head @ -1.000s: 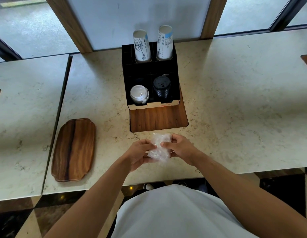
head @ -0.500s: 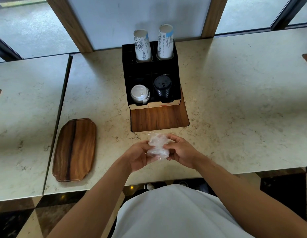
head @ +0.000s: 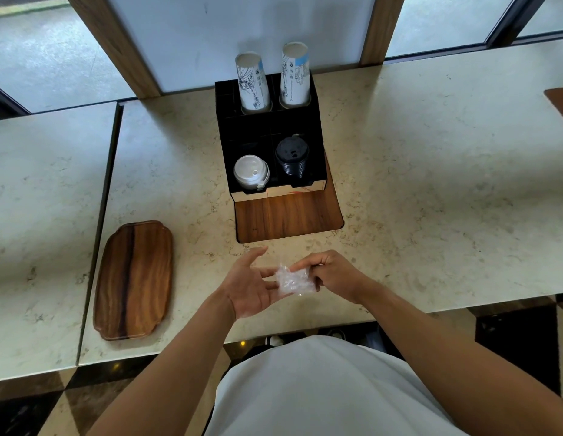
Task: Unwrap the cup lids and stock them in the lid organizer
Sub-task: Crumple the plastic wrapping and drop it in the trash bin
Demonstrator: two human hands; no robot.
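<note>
A black lid organizer (head: 267, 130) stands at the back of the marble counter. Its front left slot holds a stack of white lids (head: 251, 175), its front right slot a stack of black lids (head: 292, 158). Two stacks of printed paper cups (head: 251, 81) rise from the back slots. Near the counter's front edge my right hand (head: 332, 273) pinches a crumpled ball of clear plastic wrap (head: 293, 281). My left hand (head: 250, 283) is beside it, palm up, fingers spread and straight, fingertips touching the wrap.
A dark wooden inset panel (head: 288, 215) lies in front of the organizer. An oblong wooden tray (head: 133, 280) lies to the left near a seam between two counter slabs. Windows run along the back.
Both hands were crumpling the wrap together. Now my left hand has let go and spread its fingers, while my right hand keeps the balled wrap.
</note>
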